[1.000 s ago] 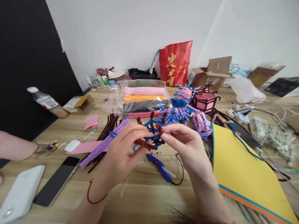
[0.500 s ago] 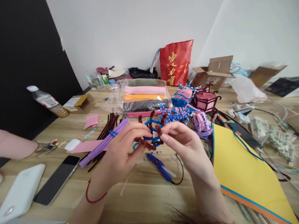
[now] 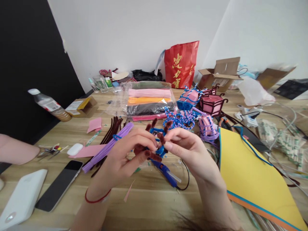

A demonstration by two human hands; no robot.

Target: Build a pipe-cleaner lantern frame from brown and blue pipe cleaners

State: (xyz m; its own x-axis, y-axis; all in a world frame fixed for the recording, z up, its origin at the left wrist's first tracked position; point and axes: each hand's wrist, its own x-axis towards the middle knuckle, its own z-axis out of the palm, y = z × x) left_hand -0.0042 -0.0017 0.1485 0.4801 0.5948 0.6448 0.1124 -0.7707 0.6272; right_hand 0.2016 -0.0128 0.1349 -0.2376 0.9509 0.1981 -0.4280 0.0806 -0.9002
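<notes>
Pressure from the left hand (image 3: 126, 152) and right hand (image 3: 191, 154), each pinching the brown-and-blue pipe-cleaner frame (image 3: 160, 138) above the blue glue gun (image 3: 165, 172), could, if uneven, bend that frame askew.

One item examined: a small open frame (image 3: 160, 138) of fuzzy craft stems, dark brown and blue. Brown members run crosswise to blue strands that link them; several blunt brown ends project freely, some pointing upward and others outward toward the near side. The frame is clear of the table, held between left grip (image 3: 127, 150) and right grip (image 3: 186, 147), just above the far end of the blue glue gun (image 3: 165, 171) as viewed. Fingers hide part of the left side; exact tilt cannot be determined.
</notes>
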